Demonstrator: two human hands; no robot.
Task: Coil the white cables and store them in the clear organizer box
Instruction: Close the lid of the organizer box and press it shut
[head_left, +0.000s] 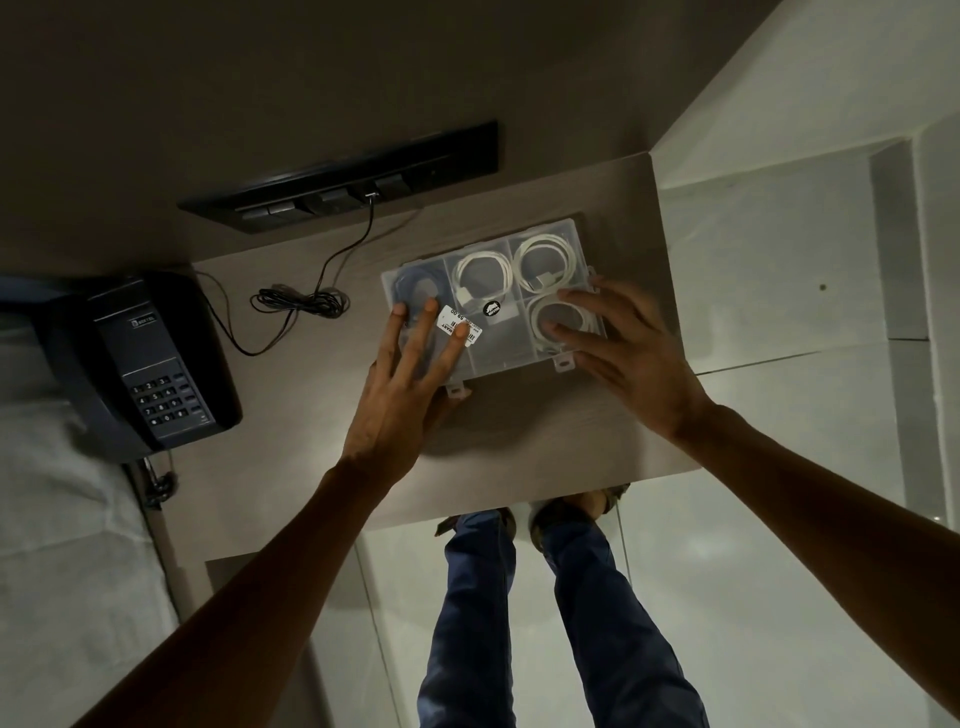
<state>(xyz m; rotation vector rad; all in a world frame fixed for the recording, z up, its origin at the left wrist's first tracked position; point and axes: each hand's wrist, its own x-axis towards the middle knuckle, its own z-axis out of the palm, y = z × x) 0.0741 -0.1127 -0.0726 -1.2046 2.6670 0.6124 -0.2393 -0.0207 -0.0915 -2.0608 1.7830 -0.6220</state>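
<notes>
Your forearms reach in from the bottom edge, and both hands are flat on the lid of the clear organizer box (496, 306), which lies on the counter (519, 441) with its two latch tabs toward you. Your left hand (400, 395) has its fingers (426, 332) straight and spread over the left compartments, gripping nothing. Your right hand (631, 353) lies with fingers extended over the near right compartment, also holding nothing.

Three white cables (545, 260) sit coiled in their own compartments under the lid; a darker coil fills the far left one. The storing looks done, so the step in hand seems to be shutting the box.

Press evenly with both palms so the lid seats along every edge, and check that no loop is caught under the rim. Then move your thumbs to the tabs and snap each one, steadying the box so it doesn't slide toward the telephone (140, 364) or the loose black cord (301, 301).
</notes>
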